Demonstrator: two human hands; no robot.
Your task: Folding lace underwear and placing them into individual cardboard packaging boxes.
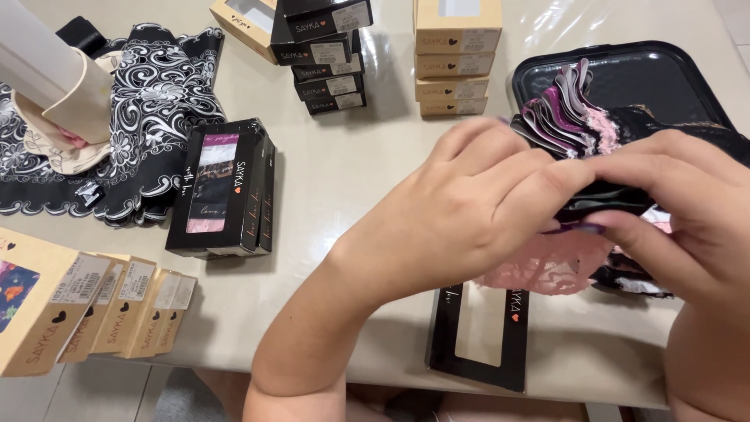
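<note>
My left hand [461, 207] and my right hand [676, 207] meet over the right side of the table, both pinching a folded bundle of black and pink lace garments [594, 199]. Pink lace [547, 270] hangs below my fingers. Directly beneath lies a flat black window box [478, 336], open-fronted and lying near the table's front edge. Behind my hands a black tray [625, 70] holds a fanned stack of folded garments [566, 117] in purple, white, pink and black.
Black window boxes [226, 187] holding garments lie left of centre. Tan boxes [94, 309] line the front left edge. Stacks of black boxes [328, 55] and tan boxes [457, 55] stand at the back. A black-and-white patterned cloth [156, 101] and a beige cone-shaped object [62, 86] sit far left.
</note>
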